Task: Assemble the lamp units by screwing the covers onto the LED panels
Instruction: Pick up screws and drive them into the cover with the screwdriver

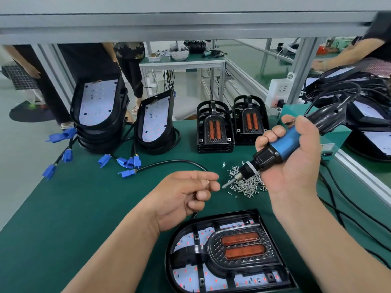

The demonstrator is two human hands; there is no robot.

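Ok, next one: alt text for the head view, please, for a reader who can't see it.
A person's right hand grips a blue electric screwdriver, its bit pointing at the left hand, which pinches a small screw above a green table. A screw pile lies beyond; a lamp unit, cover on, sits nearest the camera.

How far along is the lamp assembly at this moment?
Done: a black cover with orange reflectors sits on the white LED panel nearest the person. In hand: the right hand grips a blue electric screwdriver, and the left hand seems to pinch a small silver screw near its bit, beside the loose screw pile. Remaining: driving screws here; the stacked bare panels and spare black covers behind await assembly.
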